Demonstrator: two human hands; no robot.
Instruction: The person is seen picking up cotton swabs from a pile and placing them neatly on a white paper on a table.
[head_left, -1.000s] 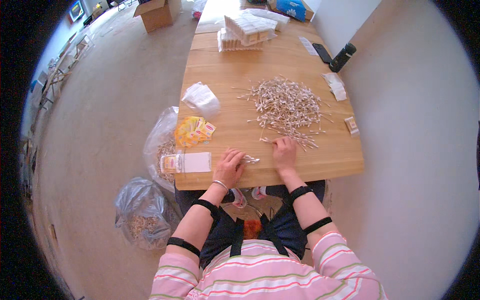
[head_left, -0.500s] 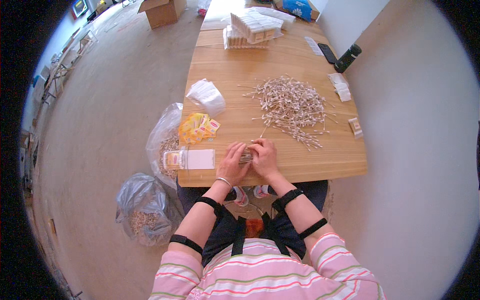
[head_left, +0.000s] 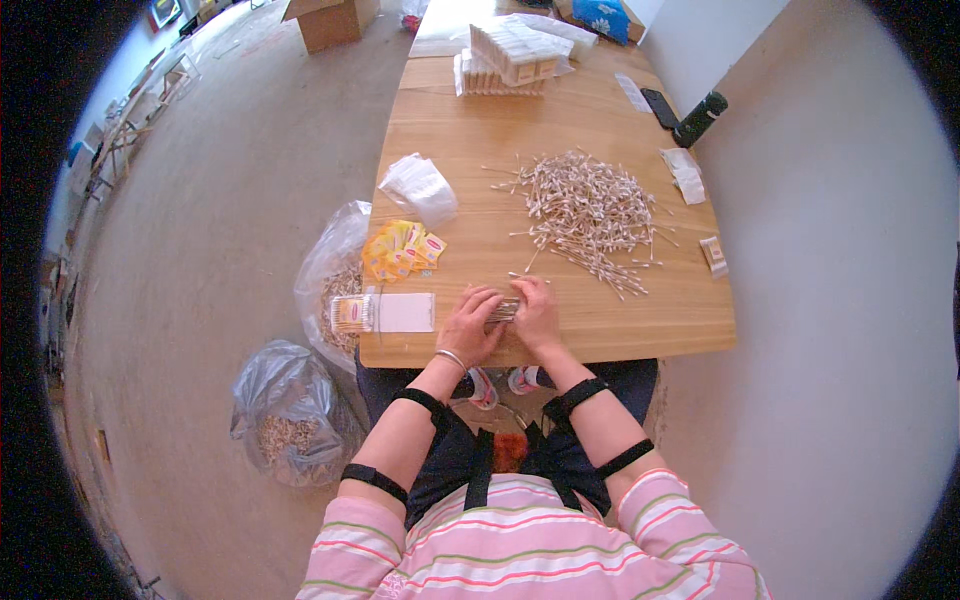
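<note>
Near the front edge of the table, a bundle of cotton swabs [head_left: 503, 310] lies between my two hands. My left hand [head_left: 471, 324] curls around its left end, and my right hand [head_left: 536, 312] closes on its right end. A single cotton swab [head_left: 521, 277] sticks out beyond my right fingertips. Ahead and to the right spreads a loose heap of cotton swabs [head_left: 590, 205]. Left of my left hand is a white card [head_left: 407, 312], with a clear pack of cotton swabs [head_left: 351, 313] beside it at the table's left edge.
Yellow printed cards [head_left: 400, 250] and clear plastic bags [head_left: 420, 188] lie on the left. Stacked filled packs [head_left: 508, 65] stand at the back. A phone [head_left: 659, 108], a dark bottle [head_left: 700, 119] and a small pack [head_left: 713, 256] line the right side, by the wall. Swab-filled bags [head_left: 290, 415] sit on the floor.
My right fingers have shifted slightly right and the gap between my hands is a little wider, showing more of the bundle. The whole view has moved slightly.
</note>
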